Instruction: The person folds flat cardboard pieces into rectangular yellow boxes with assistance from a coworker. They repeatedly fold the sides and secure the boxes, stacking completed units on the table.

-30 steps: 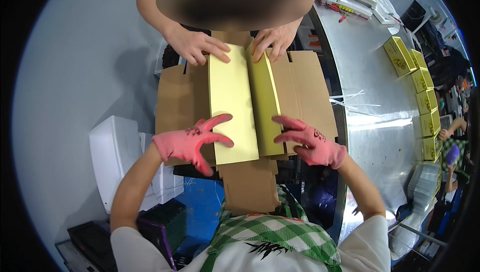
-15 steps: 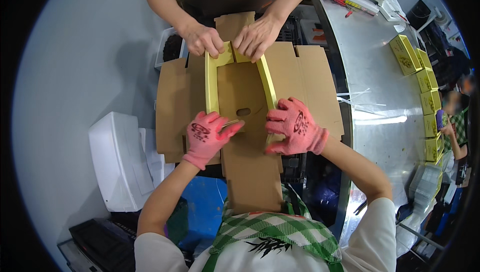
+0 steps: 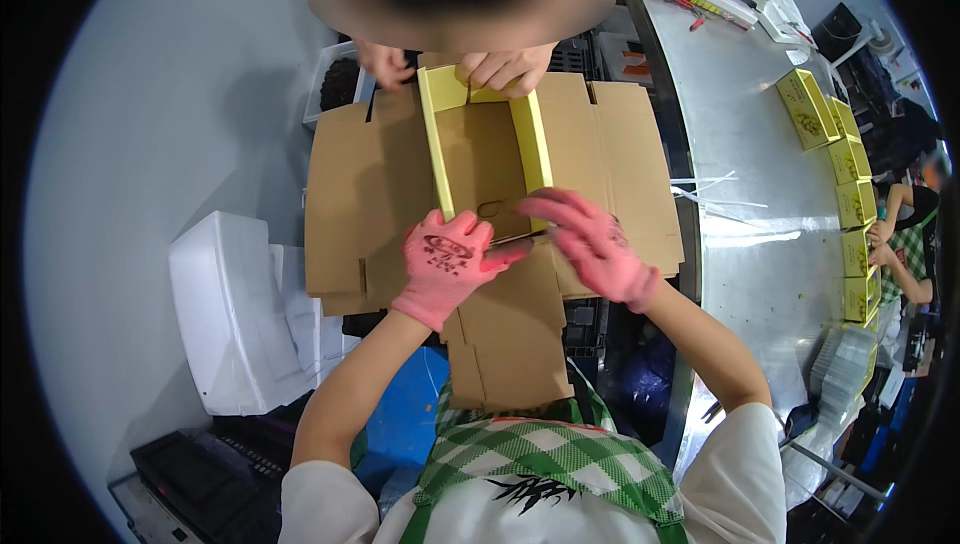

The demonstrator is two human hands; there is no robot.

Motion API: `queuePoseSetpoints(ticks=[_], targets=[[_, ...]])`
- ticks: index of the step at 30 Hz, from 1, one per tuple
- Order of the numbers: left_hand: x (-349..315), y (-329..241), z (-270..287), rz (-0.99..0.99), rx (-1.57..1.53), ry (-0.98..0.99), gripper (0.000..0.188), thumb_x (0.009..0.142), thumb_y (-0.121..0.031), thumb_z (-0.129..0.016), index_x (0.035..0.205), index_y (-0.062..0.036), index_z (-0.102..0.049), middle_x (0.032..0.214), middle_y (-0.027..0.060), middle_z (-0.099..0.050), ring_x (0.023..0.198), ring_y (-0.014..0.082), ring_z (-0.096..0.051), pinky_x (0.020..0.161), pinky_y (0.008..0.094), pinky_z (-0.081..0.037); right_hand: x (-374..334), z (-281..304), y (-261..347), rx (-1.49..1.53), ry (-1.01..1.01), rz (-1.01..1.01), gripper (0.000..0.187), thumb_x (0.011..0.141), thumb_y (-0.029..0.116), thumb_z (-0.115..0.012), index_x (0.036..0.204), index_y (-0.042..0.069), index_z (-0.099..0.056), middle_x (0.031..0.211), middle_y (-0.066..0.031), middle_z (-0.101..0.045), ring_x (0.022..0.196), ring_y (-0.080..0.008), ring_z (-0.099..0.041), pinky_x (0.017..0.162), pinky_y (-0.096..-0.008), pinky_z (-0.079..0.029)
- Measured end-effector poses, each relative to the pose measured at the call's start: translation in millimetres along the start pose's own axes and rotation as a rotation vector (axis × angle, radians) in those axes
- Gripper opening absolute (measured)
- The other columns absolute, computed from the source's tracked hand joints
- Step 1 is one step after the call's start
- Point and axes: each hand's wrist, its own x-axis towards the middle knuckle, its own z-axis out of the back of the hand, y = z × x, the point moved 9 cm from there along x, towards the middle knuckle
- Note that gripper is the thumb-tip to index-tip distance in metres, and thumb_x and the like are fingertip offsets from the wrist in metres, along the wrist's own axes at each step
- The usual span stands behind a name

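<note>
A yellow cardboard box [image 3: 537, 149] with upright side walls stands open on a flat brown cardboard sheet [image 3: 625, 184]. At its near left corner, my left hand [image 3: 448, 262], in a pink glove, is closed on the wall with the thumb stretched along the near end. My right hand [image 3: 600, 249], also gloved in pink, is at the near right corner, its fingers extended and slightly blurred. Whether its fingertips touch the box I cannot tell. Across from me, a co-worker's hand [image 3: 507, 69] grips the far wall; the co-worker's other hand [image 3: 385, 64] is apart from the box.
To the right runs a metal table [image 3: 750, 274] with a row of yellow boxes [image 3: 853, 204] along its far edge and white strips [image 3: 715, 189] at its near edge. A white foam box [image 3: 235, 314] stands at left, near a tub of dark material [image 3: 338, 84].
The box's side walls have straightened and drawn together at the near end. My left hand moved right; my right hand lifted its fingers inward. One co-worker's hand let go of the far left corner.
</note>
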Motion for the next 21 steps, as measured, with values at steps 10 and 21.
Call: queuePoseSetpoints(ticks=[10, 21], targets=[[0, 1, -4, 0.01, -0.121, -0.091, 0.034, 0.059, -0.03, -0.078, 0.051, -0.0146, -0.048, 0.054, 0.001, -0.043, 0.051, 0.0201, -0.046, 0.052, 0.0306, -0.038, -123, -57, 30, -0.326, 0.417, 0.522, 0.045, 0.077, 0.016, -0.055, 0.121, 0.027, -0.053, 0.131, -0.0042, -0.047, 0.12, -0.0262, -0.046, 0.105, -0.0471, -0.037], [-29, 63, -70, 0.291, -1.067, 0.082, 0.034, 0.082, -0.032, -0.063, 0.106, -0.0086, -0.055, 0.105, 0.0051, -0.058, 0.09, 0.0179, -0.057, 0.076, 0.0295, -0.046, -28, 15, -24, 0.265, -0.588, -0.016, 0.024, 0.087, 0.008, -0.061, 0.108, 0.0, -0.055, 0.109, -0.0167, -0.058, 0.098, -0.0341, -0.057, 0.086, -0.041, -0.046]])
